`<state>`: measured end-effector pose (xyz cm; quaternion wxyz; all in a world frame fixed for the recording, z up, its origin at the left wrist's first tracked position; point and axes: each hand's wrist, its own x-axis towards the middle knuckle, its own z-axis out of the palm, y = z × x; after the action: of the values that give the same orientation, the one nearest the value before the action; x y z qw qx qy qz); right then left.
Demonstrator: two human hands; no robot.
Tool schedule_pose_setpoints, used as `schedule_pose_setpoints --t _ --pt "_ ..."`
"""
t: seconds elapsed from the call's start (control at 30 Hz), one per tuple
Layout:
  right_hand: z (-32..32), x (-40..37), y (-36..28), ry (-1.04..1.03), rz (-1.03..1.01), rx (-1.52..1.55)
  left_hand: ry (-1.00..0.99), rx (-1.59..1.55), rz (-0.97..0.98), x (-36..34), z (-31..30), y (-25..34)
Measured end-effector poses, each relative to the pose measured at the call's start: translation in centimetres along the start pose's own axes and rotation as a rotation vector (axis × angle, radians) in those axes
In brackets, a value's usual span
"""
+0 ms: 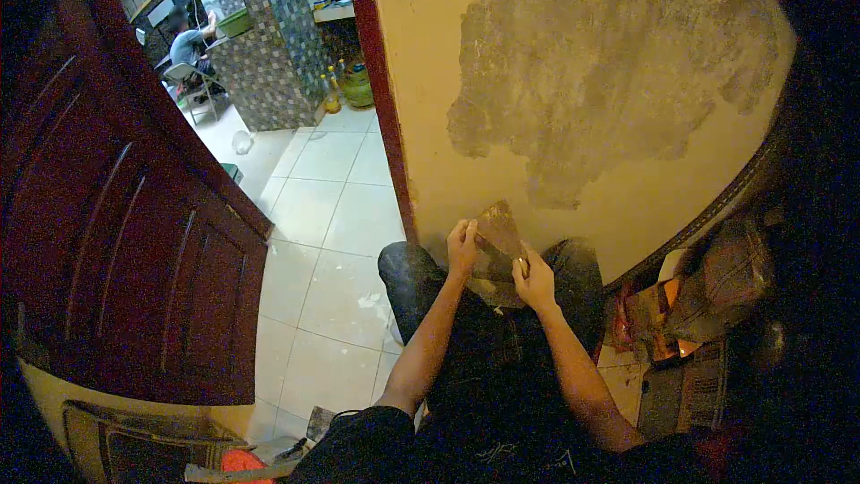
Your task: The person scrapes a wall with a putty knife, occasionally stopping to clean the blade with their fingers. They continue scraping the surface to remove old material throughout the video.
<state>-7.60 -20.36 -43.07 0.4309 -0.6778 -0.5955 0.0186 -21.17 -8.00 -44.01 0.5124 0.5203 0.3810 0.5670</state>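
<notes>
In the head view, a brownish sheet (498,231), perhaps sandpaper, is held low before the peeled wall (609,81). Its left edge is pinched by the left hand (463,247) and its lower right edge by the right hand (536,281), both closed on it. It is judged light, thin and bendable, best taken by its edges. Bottles (331,94) of yellow liquid stand left of the wall. What a bag (721,273) at the wall's right holds cannot be told.

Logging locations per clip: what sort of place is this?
Likely a home under repair: a yellow wall with a large patch of bare plaster, a scraper held near it, a dark red door beside a tiled floor.
</notes>
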Motion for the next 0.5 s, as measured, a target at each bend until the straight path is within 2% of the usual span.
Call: schedule_pose_setpoints --t 0.07,0.13,0.17,0.23,0.33,0.47,0.5 --pt "0.3 -0.1 0.2 -0.016 0.013 -0.005 0.025 -0.031 0.033 0.2 -0.2 -0.8" --pt "0.5 -0.1 0.4 0.013 -0.015 0.013 0.076 0.080 0.134 0.4 -0.4 -1.2" --pt "0.6 -0.1 0.5 0.014 -0.015 0.013 0.076 0.080 0.135 0.4 -0.5 -1.4" --pt "0.7 -0.3 0.7 0.023 -0.004 0.028 0.063 0.058 0.019 0.3 -0.7 -1.1" --pt "0.7 -0.3 0.7 0.040 -0.042 -0.008 0.095 0.056 0.006 0.6 -0.6 -1.6" --pt "0.5 -0.3 0.2 0.008 0.039 0.025 0.057 -0.006 0.025 0.5 -1.0 -2.0" --pt "0.6 -0.5 0.0 -0.021 0.057 0.002 0.138 0.116 0.118 0.6 -1.2 -2.8"
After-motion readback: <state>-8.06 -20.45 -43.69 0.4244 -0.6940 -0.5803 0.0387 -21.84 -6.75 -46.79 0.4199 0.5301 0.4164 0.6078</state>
